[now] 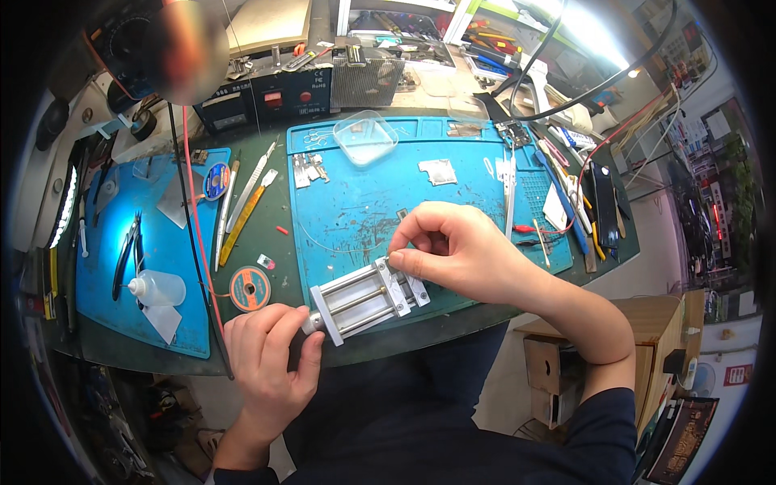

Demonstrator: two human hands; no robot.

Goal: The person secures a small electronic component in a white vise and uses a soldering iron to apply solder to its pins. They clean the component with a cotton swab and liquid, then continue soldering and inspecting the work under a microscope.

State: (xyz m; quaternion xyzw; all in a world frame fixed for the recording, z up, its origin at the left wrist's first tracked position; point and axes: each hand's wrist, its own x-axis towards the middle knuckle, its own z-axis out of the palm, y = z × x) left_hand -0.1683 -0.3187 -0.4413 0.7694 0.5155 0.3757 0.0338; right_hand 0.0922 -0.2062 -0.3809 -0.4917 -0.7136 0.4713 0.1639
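A silver metal clamp fixture with parallel rods and a central screw lies near the front edge of the blue work mat. My left hand is closed round the round knob at the fixture's left end. At the opposite end, the thumb and fingers of my right hand are pinched together just over the far corner of the jaw. Whatever sits between those fingertips is too small and hidden to make out. Farther back on the mat lies a flat silver metal piece.
A clear plastic box stands at the mat's back. To the left are a solder wick spool, a squeeze bottle, pliers and several knives. Tweezers, cables and a phone lie at right.
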